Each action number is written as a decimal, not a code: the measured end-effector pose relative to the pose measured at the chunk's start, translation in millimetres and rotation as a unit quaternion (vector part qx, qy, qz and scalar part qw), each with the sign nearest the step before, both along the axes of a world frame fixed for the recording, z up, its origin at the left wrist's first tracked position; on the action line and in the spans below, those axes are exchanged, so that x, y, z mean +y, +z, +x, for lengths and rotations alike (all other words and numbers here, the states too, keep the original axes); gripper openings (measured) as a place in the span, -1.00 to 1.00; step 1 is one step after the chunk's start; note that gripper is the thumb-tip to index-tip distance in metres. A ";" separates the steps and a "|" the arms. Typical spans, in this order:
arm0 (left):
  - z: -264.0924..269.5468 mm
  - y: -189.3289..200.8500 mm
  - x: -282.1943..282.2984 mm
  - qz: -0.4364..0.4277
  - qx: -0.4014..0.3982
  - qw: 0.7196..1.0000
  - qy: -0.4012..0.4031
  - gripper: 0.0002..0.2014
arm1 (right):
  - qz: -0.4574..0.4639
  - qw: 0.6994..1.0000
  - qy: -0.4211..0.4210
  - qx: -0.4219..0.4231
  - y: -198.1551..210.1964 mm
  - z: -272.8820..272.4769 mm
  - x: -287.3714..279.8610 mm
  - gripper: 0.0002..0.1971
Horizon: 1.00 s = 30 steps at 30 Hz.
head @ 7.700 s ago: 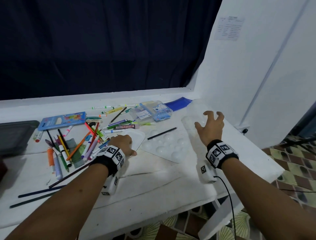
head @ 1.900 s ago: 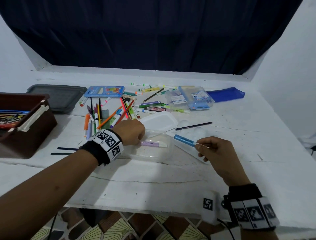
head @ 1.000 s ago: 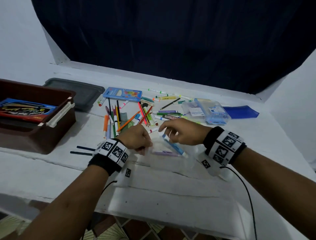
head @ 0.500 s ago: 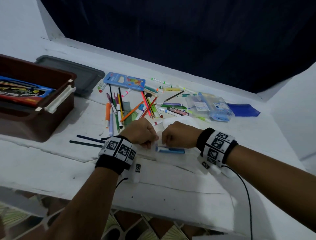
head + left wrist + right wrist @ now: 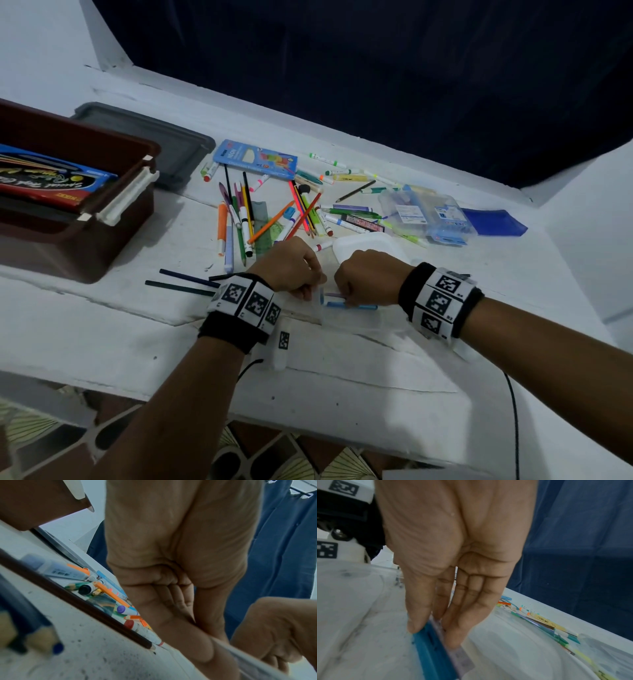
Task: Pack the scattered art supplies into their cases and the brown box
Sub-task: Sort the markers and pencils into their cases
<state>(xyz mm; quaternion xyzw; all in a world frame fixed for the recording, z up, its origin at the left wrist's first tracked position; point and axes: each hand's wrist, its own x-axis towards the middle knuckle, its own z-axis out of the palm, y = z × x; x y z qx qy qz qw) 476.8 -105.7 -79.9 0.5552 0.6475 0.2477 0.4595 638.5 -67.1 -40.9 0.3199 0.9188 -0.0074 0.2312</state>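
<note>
Clear plastic case (image 5: 352,317) near the worktop's (image 5: 342,373) front edge, both hands on it.
The right hand (image 5: 371,279) pinches two markers, one blue (image 5: 435,654) and one lilac (image 5: 462,658), inside the case; the left hand (image 5: 291,267) is curled on the case's left end. One brown box (image 5: 78,236) sits at the left edge.

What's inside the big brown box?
The brown box holds a flat red and blue packet with writing on it. Whatever lies under the packet is covered, so I can't tell.
</note>
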 end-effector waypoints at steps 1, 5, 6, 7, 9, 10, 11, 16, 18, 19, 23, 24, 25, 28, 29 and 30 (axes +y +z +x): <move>0.2 0.4 -0.2 0.000 0.000 1.000 -0.001 -0.82 | 0.002 1.000 -0.002 -0.004 -0.5 -1.3 0.2 -0.76; 1.7 1.8 -0.7 -0.002 -0.014 1.000 -0.005 -0.80 | -0.021 1.000 -0.012 -0.008 -3.6 -4.6 2.3 -0.78; 1.7 1.9 -0.8 -0.001 -0.013 1.000 -0.006 -0.80 | -0.023 1.000 -0.014 -0.007 -3.9 -4.7 2.7 -0.78; 1.6 1.9 -0.9 0.000 -0.014 1.000 -0.006 -0.79 | -0.024 1.000 -0.016 -0.005 -4.3 -4.3 2.8 -0.77; 1.1 1.6 -1.6 0.009 -0.014 1.000 -0.009 -0.78 | -0.025 0.999 -0.021 -0.003 -4.6 -3.1 2.0 -0.76; 1.1 2.0 -2.6 0.015 -0.012 1.000 -0.010 -0.78 | -0.026 0.999 -0.023 -0.002 -4.8 -2.2 2.0 -0.76; 0.9 2.2 -3.8 0.022 -0.008 1.000 -0.013 -0.77 | -0.029 0.999 -0.026 0.000 -4.9 -1.5 2.3 -0.77; -6.7 3.7 -10.0 0.034 -0.022 0.999 -0.031 -0.70 | -0.062 0.997 -0.038 0.041 5.7 -1.6 5.2 -0.82; -14.5 4.6 -12.1 0.035 -0.033 0.999 -0.021 -0.73 | -0.071 0.994 -0.043 0.067 15.5 -5.3 7.2 -0.88; -19.1 5.9 -12.6 0.039 -0.032 0.999 -0.013 -0.74 | -0.077 0.993 -0.043 0.078 20.4 -8.1 9.1 -0.91; -43.7 11.2 -10.9 0.061 -0.012 0.997 0.049 -0.83 | -0.102 0.987 -0.034 0.122 40.2 -25.7 19.7 -0.87; -51.9 11.1 -10.2 0.067 -0.005 0.995 0.070 -0.82 | -0.107 0.985 -0.031 0.129 43.8 -31.6 23.1 -0.86; -61.3 8.9 -9.8 0.070 0.004 0.993 0.093 -0.80 | -0.113 0.984 -0.027 0.135 46.1 -38.3 26.8 -0.86; -90.4 0.8 -11.2 0.075 0.038 0.982 0.171 -0.80 | -0.124 0.979 -0.007 0.160 44.1 -62.0 42.1 -0.85; -101.0 -2.9 -8.8 0.074 0.057 0.976 0.198 -0.79 | -0.124 0.978 -0.001 0.167 42.1 -71.0 48.6 -0.86; -110.9 -6.6 -5.4 0.070 0.078 0.969 0.222 -0.78 | -0.121 0.977 0.004 0.173 39.6 -80.6 55.5 -0.86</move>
